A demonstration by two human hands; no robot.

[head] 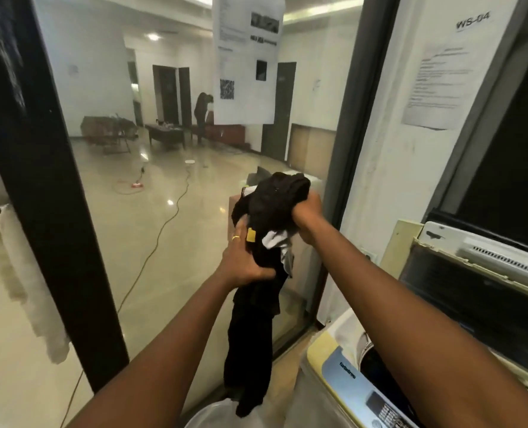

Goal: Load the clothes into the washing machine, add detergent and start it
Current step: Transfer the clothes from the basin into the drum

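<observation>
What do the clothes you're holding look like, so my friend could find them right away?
Start at the white top-loading washing machine at the lower right, then look up and left where both hands meet in front of the glass wall. The left hand and right hand grip a black crumpled bundle of clothes hanging downward. Nothing else nearby has its small yellow tag and white patch.

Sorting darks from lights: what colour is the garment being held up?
Black garment, with a white inner patch and small yellow tag; head view.
</observation>
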